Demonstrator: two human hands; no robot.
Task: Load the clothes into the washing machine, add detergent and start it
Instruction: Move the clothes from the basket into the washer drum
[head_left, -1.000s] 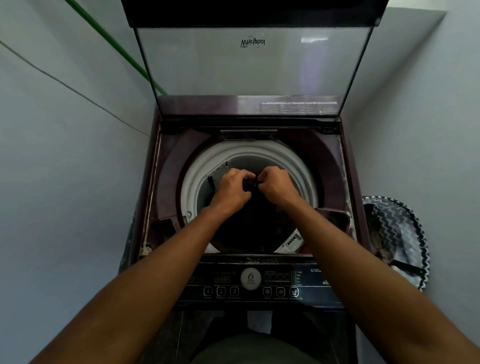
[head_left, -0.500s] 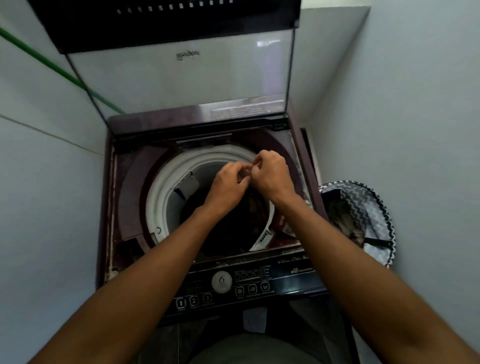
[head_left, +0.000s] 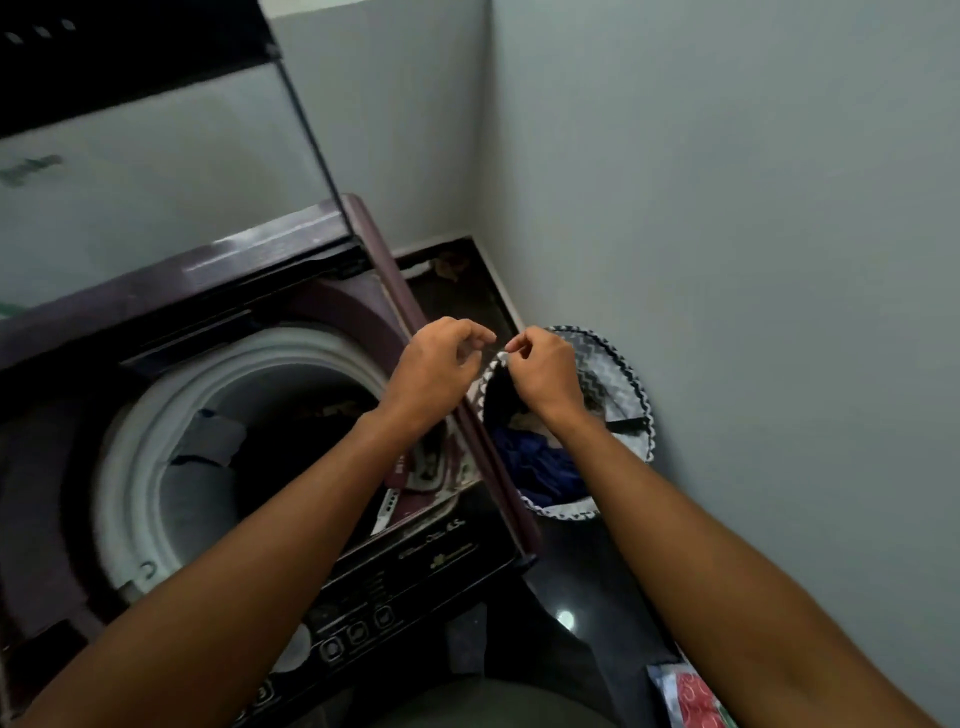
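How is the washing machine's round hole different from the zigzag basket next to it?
The washing machine drum has a smooth pale ring round its opening; the basket has a zigzag-patterned fabric rim. The drum sits inside the dark purple machine, while the basket stands apart on the floor by the wall. The drum's opening looks wider than the basket's. Blue clothes show in the basket; the drum's clothes look dark. Both are round, open at the top and hold clothes.

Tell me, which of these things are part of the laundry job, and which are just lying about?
Part of the job:
- washing machine, lid up, some clothes already in the drum
- laundry basket beside it, with a blue garment inside
- control panel
- left hand and right hand, over the basket's edge

Just lying about:
- red and white packet on the floor; contents unclear
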